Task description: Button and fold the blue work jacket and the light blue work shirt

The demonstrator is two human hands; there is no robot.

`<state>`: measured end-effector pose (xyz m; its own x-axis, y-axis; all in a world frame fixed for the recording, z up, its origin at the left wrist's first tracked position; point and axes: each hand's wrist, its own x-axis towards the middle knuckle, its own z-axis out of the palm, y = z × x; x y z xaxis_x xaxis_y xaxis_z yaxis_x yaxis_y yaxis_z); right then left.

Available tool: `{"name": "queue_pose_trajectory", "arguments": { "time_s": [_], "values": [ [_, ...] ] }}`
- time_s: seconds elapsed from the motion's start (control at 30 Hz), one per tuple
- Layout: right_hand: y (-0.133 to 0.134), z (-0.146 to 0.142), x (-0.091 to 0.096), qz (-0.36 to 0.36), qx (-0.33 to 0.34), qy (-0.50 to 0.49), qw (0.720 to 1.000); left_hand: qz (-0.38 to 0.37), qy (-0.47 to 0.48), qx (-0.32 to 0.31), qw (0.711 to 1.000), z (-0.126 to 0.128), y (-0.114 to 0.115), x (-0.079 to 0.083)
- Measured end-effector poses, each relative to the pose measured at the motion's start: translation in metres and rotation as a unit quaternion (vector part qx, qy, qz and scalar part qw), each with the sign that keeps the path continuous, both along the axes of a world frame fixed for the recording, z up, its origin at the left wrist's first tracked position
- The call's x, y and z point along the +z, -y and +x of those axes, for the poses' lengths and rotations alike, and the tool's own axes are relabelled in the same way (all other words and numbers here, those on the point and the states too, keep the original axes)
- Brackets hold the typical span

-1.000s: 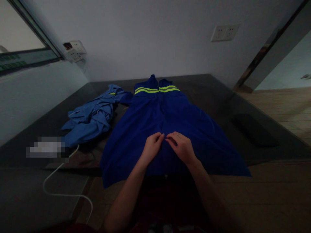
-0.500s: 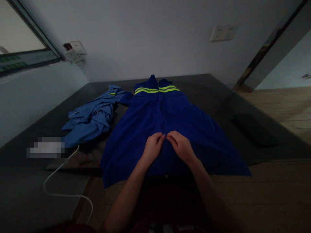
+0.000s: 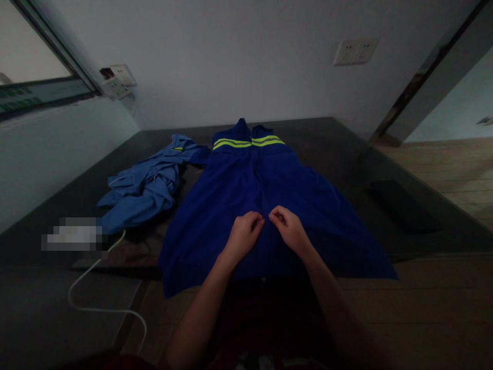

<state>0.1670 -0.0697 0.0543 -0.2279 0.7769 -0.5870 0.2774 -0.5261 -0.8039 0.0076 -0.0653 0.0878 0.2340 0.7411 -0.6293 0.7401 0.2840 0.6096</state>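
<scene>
A dark blue work garment (image 3: 215, 205) with yellow reflective bands lies spread on the dark table, its wide end towards me and hanging over the near edge. Over its middle line, my left hand (image 3: 246, 228) is closed, thumb and fingertips pinched together. Just to the right, my right hand (image 3: 288, 228) pinches in the same way, a small gap from the left. What the fingertips hold is too small and dark to make out. A lighter blue crumpled garment (image 3: 146, 185) lies to the left, touching or close to the dark one.
On the right of the table (image 3: 327, 146) lies a flat black object (image 3: 402, 205). A white cable (image 3: 96, 309) hangs off the near left side, by a blurred pale patch (image 3: 75, 236). Wall sockets (image 3: 356, 51) are on the wall behind the table.
My right hand has shifted slightly up and to the right, widening the gap between the two pinches. The left hand and both garments look almost unmoved.
</scene>
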Motion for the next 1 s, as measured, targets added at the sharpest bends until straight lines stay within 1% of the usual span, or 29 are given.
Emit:
{"name": "queue_pose_trajectory", "arguments": {
  "time_s": [0.1, 0.17, 0.4, 0.53, 0.63, 0.73, 1.0],
  "values": [
    [-0.0009, 0.0005, -0.0026, -0.011, -0.006, -0.006, 1.000, 0.006, -0.017, -0.014, 1.000, 0.0008, -0.0003, 0.0017],
    [-0.0019, 0.0000, -0.0031, -0.012, -0.006, -0.002, 1.000, 0.002, -0.019, -0.009, 1.000, 0.0012, -0.0004, 0.0021],
    [-0.0031, -0.0039, 0.0027, 0.024, -0.018, 0.028, 0.999, -0.043, 0.026, 0.081, 0.995, 0.0016, -0.0031, 0.0045],
    [-0.0030, -0.0043, 0.0049, 0.029, -0.026, 0.019, 0.999, -0.063, 0.038, 0.111, 0.991, 0.0012, -0.0045, 0.0060],
    [-0.0031, -0.0041, 0.0045, 0.018, -0.026, 0.010, 0.999, -0.064, 0.053, 0.110, 0.991, 0.0003, -0.0040, 0.0054],
    [-0.0031, -0.0036, 0.0035, 0.018, -0.025, 0.006, 1.000, -0.056, 0.055, 0.096, 0.992, -0.0002, -0.0030, 0.0044],
    [-0.0015, -0.0034, 0.0004, 0.011, -0.008, -0.007, 1.000, -0.029, 0.002, 0.066, 0.997, 0.0014, -0.0021, 0.0046]
  ]
}}
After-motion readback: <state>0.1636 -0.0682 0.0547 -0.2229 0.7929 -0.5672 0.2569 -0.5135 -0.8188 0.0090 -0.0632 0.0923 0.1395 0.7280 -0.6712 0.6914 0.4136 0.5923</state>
